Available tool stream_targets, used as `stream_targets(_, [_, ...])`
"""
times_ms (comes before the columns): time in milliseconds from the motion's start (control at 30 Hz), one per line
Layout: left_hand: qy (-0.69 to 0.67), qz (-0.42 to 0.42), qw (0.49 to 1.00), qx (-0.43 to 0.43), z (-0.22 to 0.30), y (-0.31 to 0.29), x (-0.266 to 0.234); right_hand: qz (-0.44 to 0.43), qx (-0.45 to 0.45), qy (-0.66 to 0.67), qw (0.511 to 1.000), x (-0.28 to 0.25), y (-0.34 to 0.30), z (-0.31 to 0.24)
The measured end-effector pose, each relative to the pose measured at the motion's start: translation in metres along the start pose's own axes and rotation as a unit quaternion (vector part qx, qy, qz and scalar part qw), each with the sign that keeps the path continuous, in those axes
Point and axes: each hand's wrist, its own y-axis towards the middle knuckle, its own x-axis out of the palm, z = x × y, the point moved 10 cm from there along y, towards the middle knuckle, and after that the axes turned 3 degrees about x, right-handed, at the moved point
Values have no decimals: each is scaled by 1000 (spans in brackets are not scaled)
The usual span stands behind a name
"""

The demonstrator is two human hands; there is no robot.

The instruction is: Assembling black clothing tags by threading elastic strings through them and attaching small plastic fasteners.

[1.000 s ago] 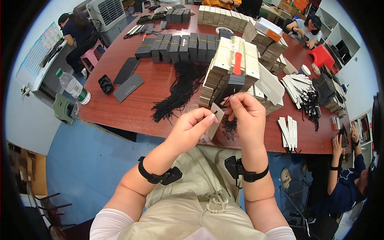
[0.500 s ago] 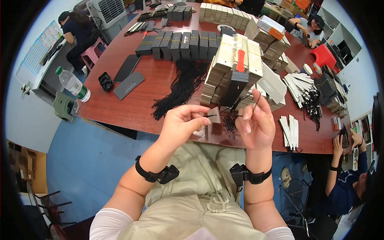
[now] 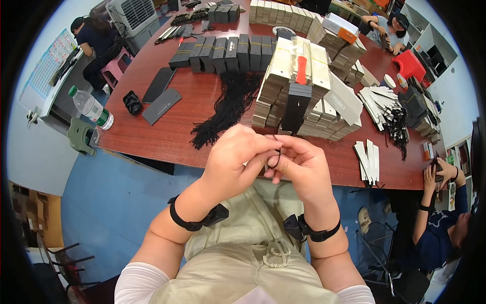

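My left hand (image 3: pixel 234 158) and my right hand (image 3: pixel 306 165) meet just in front of the table's near edge. Between the fingertips a thin black cord (image 3: pixel 279 157) bends into a small loop, and both hands pinch it. Whatever piece the cord belongs to is mostly hidden behind my left fingers. Straight ahead, close to my hands, a stack of dark tags (image 3: pixel 295 107) leans against tall bundles of cream tags (image 3: pixel 278 76). A loose heap of black cords (image 3: pixel 223 111) lies on the table to the left of these.
On the red-brown table (image 3: pixel 152 137) lie two flat dark tags (image 3: pixel 162 106) and a water bottle (image 3: pixel 92 107). Banded dark tag bundles (image 3: pixel 232 53) stand farther back. White corded tags (image 3: pixel 368 161) lie to the right. Other people work at the right side and far left.
My hands have come together; my right hand moved left and closed in a pinch. The small pale piece seen earlier in my left fingers is now mostly hidden.
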Motion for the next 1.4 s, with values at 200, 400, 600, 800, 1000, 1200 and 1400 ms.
stream_targets(200, [-185,36,962,-198,-55,-30,4,35,40,-27,998,-18,7,14])
stream_targets(400, [-231,-193,923,-239,-62,-47,55,-21,44,-19,999,-10,10,18])
stream_targets(600, [-251,-113,936,-221,-65,-45,46,-40,50,-41,997,-3,7,2])
stream_targets(800, [-275,-109,920,-257,-63,-45,39,35,-89,-232,968,-7,-7,-44])
stream_targets(1000, [-295,-72,913,-272,-67,-48,33,17,-223,-532,817,7,-10,-48])
stream_targets(1200, [-323,-70,885,-329,-76,-62,41,-10,-53,24,998,-33,-4,-22])
stream_targets(1400, [-372,-81,851,-363,-79,-69,47,-2,10,-254,967,-41,5,17])
